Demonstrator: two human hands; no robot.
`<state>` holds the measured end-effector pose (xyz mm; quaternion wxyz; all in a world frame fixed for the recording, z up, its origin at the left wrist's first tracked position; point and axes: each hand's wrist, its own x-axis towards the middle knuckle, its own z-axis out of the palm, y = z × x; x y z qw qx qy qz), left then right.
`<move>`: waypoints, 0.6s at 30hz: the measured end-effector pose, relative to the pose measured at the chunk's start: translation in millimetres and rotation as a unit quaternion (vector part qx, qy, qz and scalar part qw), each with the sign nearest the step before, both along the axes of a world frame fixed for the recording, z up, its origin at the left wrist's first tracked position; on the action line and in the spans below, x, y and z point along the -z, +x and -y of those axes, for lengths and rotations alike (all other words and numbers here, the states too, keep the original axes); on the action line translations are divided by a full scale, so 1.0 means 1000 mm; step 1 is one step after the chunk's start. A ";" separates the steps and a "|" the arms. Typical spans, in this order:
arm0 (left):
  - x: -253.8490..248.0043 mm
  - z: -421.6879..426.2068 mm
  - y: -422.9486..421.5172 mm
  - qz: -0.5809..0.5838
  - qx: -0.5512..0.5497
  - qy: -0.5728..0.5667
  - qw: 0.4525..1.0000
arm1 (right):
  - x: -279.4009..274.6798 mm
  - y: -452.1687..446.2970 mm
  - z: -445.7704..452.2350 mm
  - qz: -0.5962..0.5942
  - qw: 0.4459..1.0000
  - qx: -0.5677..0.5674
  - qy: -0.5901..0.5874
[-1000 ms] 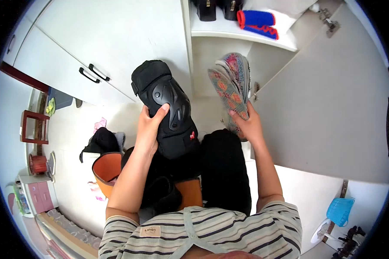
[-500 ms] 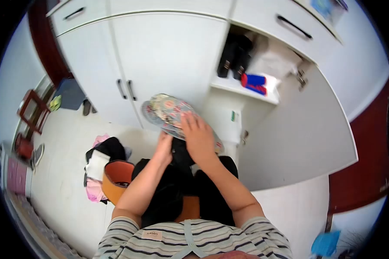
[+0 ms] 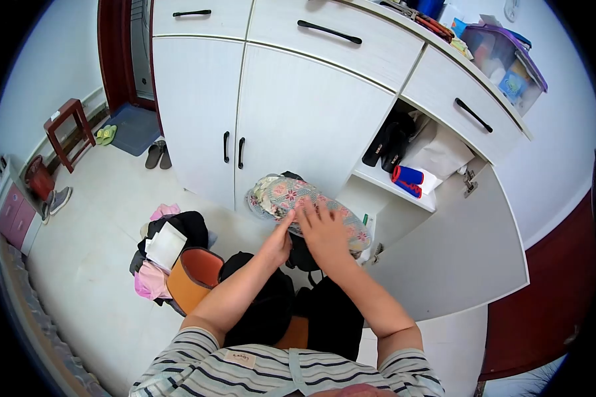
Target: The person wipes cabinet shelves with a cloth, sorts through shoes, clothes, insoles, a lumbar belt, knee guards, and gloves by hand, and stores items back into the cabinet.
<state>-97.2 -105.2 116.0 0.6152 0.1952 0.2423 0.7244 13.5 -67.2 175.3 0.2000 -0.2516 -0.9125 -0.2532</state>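
A grey floral sun hat (image 3: 308, 206) with pink flowers is in front of the white cabinet, above my knees. My left hand (image 3: 278, 243) grips its near edge, the thumb on top and the other fingers partly hidden. My right hand (image 3: 324, 231) lies flat on the hat with its fingers spread. Beneath the hat and my hands is a black item (image 3: 302, 255) with a thin strap, mostly covered. A little black also shows behind the hat's far edge.
A cabinet door (image 3: 453, 258) stands open at right. Black shoes (image 3: 391, 142) and a blue-and-red item (image 3: 407, 180) sit on its shelf. At left are a clothes pile (image 3: 155, 281) and an orange-brown open container (image 3: 191, 281). A stool (image 3: 73, 132) stands farther back.
The head view has shifted, showing more of the cabinet top. My left hand has moved up to the hat's near edge beside my right hand, which stays on top.
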 end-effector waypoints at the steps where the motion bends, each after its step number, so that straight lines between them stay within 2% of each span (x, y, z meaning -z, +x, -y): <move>1: -0.004 0.003 -0.001 0.030 0.002 -0.056 0.998 | 0.005 -0.003 0.004 0.031 0.999 -0.016 -0.009; 2: -0.007 0.003 -0.002 0.060 0.003 -0.112 0.992 | 0.007 -0.003 0.004 0.061 0.997 -0.033 -0.017; 4: 0.014 -0.007 -0.007 0.075 0.011 -0.107 0.991 | 0.001 -0.006 0.002 0.088 0.995 -0.032 -0.020; 6: 0.022 -0.013 -0.013 0.125 0.013 -0.054 0.991 | -0.023 -0.007 -0.005 0.113 0.983 -0.105 -0.100; 7: 0.019 -0.012 -0.017 0.130 0.011 -0.052 0.990 | -0.035 -0.008 -0.010 0.118 0.982 -0.108 -0.098; 9: 0.016 -0.008 -0.028 0.159 0.039 -0.074 0.984 | -0.065 -0.016 -0.025 0.077 0.910 -0.121 -0.388; 11: 0.020 -0.012 -0.032 0.137 0.014 -0.074 0.988 | -0.107 -0.030 -0.054 -0.081 0.949 -0.135 -0.273; 12: 0.025 -0.015 -0.032 0.113 -0.006 -0.080 0.990 | -0.142 -0.042 -0.066 -0.146 0.964 -0.158 -0.159; 13: 0.040 -0.022 -0.032 0.103 -0.022 -0.076 0.992 | -0.176 -0.056 -0.084 -0.203 0.955 -0.191 -0.103; 14: 0.038 -0.020 -0.032 0.105 -0.036 -0.077 0.991 | -0.209 -0.072 -0.106 -0.246 0.946 -0.213 0.015; 16: 0.030 -0.016 -0.031 0.071 -0.005 -0.112 0.991 | -0.278 -0.104 -0.133 -0.318 0.910 -0.230 0.134; 18: 0.027 -0.014 -0.029 0.075 0.007 -0.120 0.990 | -0.333 -0.135 -0.168 -0.351 0.877 -0.196 0.263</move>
